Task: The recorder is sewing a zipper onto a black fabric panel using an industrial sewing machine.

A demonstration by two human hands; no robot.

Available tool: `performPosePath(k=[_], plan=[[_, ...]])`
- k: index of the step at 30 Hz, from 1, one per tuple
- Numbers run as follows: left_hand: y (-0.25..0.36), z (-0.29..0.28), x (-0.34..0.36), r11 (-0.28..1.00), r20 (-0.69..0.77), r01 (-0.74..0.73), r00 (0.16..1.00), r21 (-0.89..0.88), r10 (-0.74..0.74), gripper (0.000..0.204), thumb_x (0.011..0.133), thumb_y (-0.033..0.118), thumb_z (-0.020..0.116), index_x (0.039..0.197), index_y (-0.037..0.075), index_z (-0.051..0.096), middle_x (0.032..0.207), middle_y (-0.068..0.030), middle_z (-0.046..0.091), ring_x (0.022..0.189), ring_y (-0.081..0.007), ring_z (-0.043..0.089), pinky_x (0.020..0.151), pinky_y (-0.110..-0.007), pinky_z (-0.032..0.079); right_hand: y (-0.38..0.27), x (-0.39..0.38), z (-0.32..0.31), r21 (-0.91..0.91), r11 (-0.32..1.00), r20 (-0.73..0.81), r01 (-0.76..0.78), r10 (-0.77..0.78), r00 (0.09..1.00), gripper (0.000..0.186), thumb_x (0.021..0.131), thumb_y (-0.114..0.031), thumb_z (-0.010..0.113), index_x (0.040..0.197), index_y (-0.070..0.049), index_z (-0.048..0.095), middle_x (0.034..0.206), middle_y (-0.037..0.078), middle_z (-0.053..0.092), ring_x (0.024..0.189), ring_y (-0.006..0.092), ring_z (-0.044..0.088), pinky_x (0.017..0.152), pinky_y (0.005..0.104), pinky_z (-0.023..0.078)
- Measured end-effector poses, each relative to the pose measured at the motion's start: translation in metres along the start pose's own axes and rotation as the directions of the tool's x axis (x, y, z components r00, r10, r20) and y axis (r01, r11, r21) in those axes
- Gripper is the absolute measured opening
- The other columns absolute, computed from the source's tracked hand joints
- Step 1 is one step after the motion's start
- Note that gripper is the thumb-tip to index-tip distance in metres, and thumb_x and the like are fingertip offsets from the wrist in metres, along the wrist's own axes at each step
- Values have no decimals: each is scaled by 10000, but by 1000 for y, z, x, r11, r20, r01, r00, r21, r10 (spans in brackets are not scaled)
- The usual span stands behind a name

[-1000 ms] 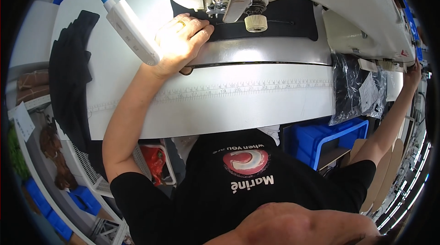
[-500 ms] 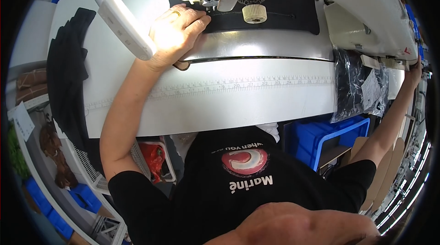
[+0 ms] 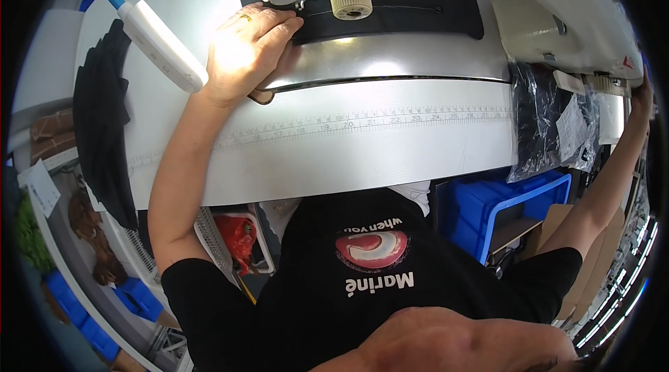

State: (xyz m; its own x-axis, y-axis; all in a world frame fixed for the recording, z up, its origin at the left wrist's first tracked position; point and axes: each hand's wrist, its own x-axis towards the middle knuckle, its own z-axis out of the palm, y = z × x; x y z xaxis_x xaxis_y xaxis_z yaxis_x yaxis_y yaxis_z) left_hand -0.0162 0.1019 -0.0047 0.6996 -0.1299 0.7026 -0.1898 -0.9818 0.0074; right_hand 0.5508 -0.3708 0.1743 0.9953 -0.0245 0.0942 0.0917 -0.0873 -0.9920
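Observation:
My left hand, with a ring on one finger, lies over the left end of a black fabric piece under the white sewing machine's needle area. Its fingers are pressed together on the cloth; the thumb is mostly hidden. A line of stitching runs along the fabric to the right, beyond a ridged cream knob. Below the cloth is the shiny metal arm bed. At the far right, my right hand reaches the machine's handwheel end, its fingers hidden behind the machine.
A white lamp on a blue flexible neck lights the left hand. Black cloth hangs over the table's left side. A plastic-bagged black item lies at the right. The white tabletop bears a ruler scale; a blue bin stands below.
The whole view has shifted slightly, putting the machine higher and further left. My left hand stays on the fabric and my right hand stays at the handwheel end.

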Motion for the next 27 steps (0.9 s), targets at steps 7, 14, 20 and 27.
performPosePath(k=[7,14,20,27], plan=[[3,-1,2,999,31,-8,1000,46,7,307,549,2,738,848,35,677,855,-59,687,718,-228,663,697,-334,562,5,-17,3,58,998,-26,9,-8,1000,424,1023,-257,413,1349,4,485,1323,161,557,1220,286,534,1037,427,432],[2,-3,2,1000,30,11,999,26,-11,327,538,14,751,857,38,680,863,-58,688,738,-235,665,688,-331,556,10,-19,-1,85,996,-37,11,-8,999,424,1026,-259,408,1347,5,486,1327,167,553,1228,296,528,1045,445,427],[3,-3,1,999,47,27,998,27,-28,323,547,24,752,863,39,687,866,-62,687,745,-227,668,708,-331,557,0,-32,9,122,992,-58,36,-29,998,424,1028,-261,403,1346,7,486,1331,171,549,1235,305,522,1051,459,422],[0,-1,-2,999,40,36,999,-24,-35,293,589,24,738,878,38,690,871,-66,683,761,-221,671,714,-331,559,75,-73,15,349,894,-90,282,-267,959,437,1015,-309,399,1327,-21,502,1337,176,530,1264,364,475,1066,569,371]])
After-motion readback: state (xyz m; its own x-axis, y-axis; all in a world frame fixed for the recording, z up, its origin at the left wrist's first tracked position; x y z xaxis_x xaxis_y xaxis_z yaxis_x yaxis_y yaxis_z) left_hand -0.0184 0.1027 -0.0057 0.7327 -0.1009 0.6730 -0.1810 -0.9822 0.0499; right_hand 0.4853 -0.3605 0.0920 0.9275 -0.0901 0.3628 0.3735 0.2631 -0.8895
